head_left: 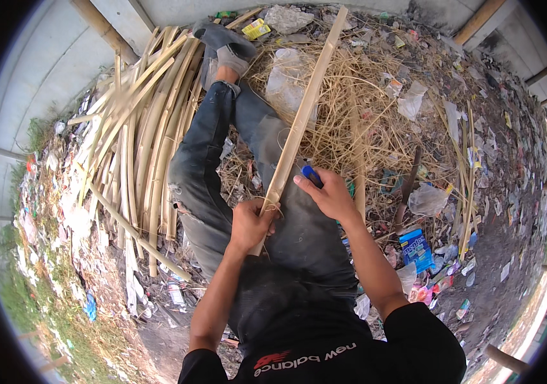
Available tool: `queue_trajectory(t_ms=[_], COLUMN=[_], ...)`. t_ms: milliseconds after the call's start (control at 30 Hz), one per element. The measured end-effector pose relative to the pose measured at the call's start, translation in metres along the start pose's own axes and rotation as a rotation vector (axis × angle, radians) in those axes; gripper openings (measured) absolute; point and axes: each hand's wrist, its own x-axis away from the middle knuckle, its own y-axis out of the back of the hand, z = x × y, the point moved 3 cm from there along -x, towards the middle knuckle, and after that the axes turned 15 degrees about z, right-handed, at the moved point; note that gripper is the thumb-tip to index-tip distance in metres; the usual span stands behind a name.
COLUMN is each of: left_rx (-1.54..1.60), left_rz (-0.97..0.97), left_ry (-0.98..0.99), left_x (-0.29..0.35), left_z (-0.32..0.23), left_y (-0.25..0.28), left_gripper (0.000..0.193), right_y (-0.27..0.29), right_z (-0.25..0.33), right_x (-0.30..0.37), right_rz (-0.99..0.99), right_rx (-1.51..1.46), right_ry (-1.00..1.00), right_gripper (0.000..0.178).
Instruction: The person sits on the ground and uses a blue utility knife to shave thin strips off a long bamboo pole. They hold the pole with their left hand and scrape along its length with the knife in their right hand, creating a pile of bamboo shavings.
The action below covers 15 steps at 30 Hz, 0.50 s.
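A long, pale split-bamboo strip [300,121] slants up and away across my right thigh. Near its lower end, my left hand [252,223] is closed around it, and a thin curled shaving [272,203] lies by the fingers. To the right of the strip, my right hand [336,197] is closed on a small blue-handled tool [312,176]. The tool's front end points toward the strip; its blade, if any, cannot be made out. That hand appears apart from the bamboo.
A pile of bamboo strips [152,147] lies to the left of my legs. Straw-like shavings [337,121] cover the ground ahead. Plastic litter and a blue packet [417,249] lie at right, near a dark stick [408,189]. A pale wall [36,70] stands behind the pile.
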Motion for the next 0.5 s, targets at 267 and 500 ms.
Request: queue_trajectory(t_ms=[267,500], left_rx=[0.221,0.238], left_rz=[-0.138,-0.361], left_ry=[-0.257,-0.675], left_x=[0.002,-0.005], left_z=[-0.010,-0.011], left_y=[-0.012,-0.003], left_gripper=[0.026,0.057], right_y=[-0.027,-0.007], right_z=[0.019,0.050], right_x=[-0.003,-0.017], right_rz=[-0.071,-0.118], right_rx=[-0.329,-0.111], right_ry=[0.135,0.394], right_gripper=[0.038,0.028])
